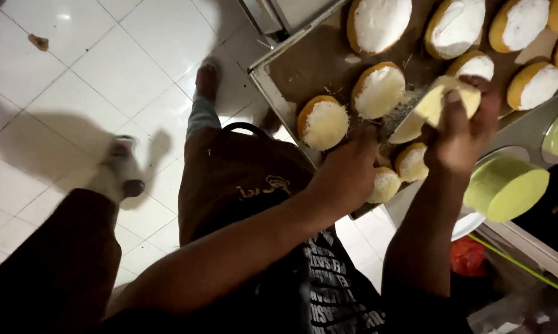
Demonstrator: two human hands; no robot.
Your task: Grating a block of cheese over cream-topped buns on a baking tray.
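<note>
Gripping a pale yellow cheese block (443, 102), the right hand (461, 133) is curled shut and presses it against a metal grater (401, 114) above the steel tray (273, 77). Left hand (347, 176) is closed around the grater's lower end. Round golden buns (323, 122) on the tray carry white cream and fine shreds.
</note>
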